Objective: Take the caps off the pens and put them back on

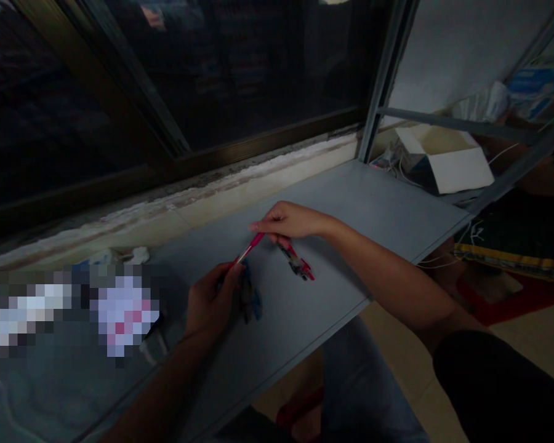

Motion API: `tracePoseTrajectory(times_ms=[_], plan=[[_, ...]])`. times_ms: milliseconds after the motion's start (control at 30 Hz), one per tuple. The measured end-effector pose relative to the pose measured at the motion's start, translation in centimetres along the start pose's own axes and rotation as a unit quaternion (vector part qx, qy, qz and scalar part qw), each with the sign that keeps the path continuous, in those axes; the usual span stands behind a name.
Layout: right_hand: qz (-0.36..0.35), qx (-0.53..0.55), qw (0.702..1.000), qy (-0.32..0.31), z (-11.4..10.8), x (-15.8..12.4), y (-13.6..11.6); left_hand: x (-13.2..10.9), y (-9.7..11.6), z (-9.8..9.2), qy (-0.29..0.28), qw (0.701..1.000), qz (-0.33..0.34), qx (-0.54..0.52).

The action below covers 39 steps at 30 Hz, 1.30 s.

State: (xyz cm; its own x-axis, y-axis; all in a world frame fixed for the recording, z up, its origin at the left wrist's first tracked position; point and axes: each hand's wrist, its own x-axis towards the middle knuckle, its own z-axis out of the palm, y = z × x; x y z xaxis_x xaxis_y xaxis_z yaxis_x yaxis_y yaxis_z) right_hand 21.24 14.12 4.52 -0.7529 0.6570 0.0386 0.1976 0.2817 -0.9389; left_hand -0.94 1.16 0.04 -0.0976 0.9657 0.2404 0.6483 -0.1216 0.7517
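Both hands hover over a grey table (373,209) below a dark window. My right hand (290,221) is closed, pinching the upper end of a thin red pen part (250,248) and also holding a bundle of red pens (297,262) that hangs below the palm. My left hand (211,300) is closed on the lower end of the same red pen part and grips several dark blue pens (250,299) against its fingers.
A white open box (447,160) with cables stands at the table's far right end beside a metal frame (388,67). A blurred-out patch (69,307) covers items at the left. The table's front edge runs diagonally near my knees.
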Motion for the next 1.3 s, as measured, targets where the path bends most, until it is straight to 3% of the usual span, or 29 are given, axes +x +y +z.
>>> tracePoseTrajectory(times_ms=[200, 367, 500, 667, 833, 1000, 1133, 1300], plan=[[-0.06, 0.151, 0.987, 0.014, 0.0, 0.5, 0.8, 0.0, 0.1, -0.1, 0.011, 1.0, -0.006, 0.001], [-0.008, 0.101, 0.992, 0.074, -0.1, 1.1, 1.6, 0.1, 0.0, 0.1, 0.003, 1.0, 0.0, -0.002], [-0.066, 0.177, 0.981, 0.037, -0.1, 1.1, 1.4, 0.2, 0.1, 0.2, 0.004, 1.0, -0.003, -0.026], [-0.065, 0.12, 0.99, 0.024, -0.1, 0.9, 1.4, 0.1, 0.1, 0.2, -0.02, 0.999, 0.005, -0.031], [-0.081, 0.095, 0.992, -0.032, -0.2, 0.5, 1.1, 0.2, 0.0, 0.1, -0.008, 1.0, 0.021, -0.021], [-0.04, 0.104, 0.994, 0.007, 0.4, 1.0, 1.4, -0.1, 0.5, 0.1, -0.045, 0.998, 0.031, -0.043], [0.002, 0.15, 0.989, -0.01, 1.1, 1.3, 1.9, -0.5, 0.4, 0.4, -0.055, 0.997, 0.025, -0.04], [-0.013, 0.183, 0.983, 0.021, 1.9, 1.4, 1.9, -0.5, 0.0, 0.7, -0.068, 0.997, 0.039, -0.009]])
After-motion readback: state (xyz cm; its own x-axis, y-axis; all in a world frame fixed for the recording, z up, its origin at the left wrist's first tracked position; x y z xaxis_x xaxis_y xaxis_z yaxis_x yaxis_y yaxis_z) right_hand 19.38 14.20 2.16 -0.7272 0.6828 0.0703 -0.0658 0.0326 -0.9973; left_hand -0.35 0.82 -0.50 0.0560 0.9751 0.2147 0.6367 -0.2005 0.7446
